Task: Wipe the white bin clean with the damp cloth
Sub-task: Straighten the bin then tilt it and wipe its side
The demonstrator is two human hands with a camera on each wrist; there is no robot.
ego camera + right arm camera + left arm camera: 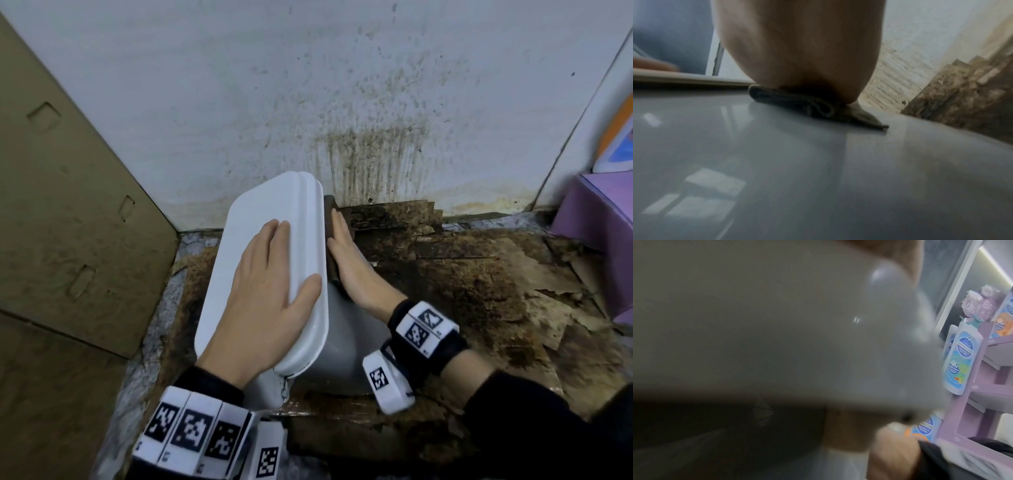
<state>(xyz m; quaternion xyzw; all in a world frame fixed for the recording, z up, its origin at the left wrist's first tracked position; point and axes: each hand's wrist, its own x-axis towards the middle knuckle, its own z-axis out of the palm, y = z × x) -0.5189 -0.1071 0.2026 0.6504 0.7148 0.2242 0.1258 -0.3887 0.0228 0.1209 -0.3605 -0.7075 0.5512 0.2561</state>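
Note:
A white lidded bin (270, 219) stands on the stained floor by the wall. My left hand (270, 274) lies flat on its lid with straight fingers and the thumb over the lid's right edge. My right hand (346, 253) presses a folded dark brown cloth (331, 219) flat against the bin's right side, just under the lid rim. In the right wrist view the palm (797, 48) bears on the cloth (818, 108) against the glossy grey-white bin wall (818, 178). The left wrist view is filled by the blurred bin lid (777, 337).
A spattered white wall (342, 85) rises right behind the bin. Brown cardboard (68, 205) leans at the left. Soaked, torn cardboard (479, 274) covers the floor to the right. A purple shelf unit (596, 219) with blue bottles (960, 360) stands at the far right.

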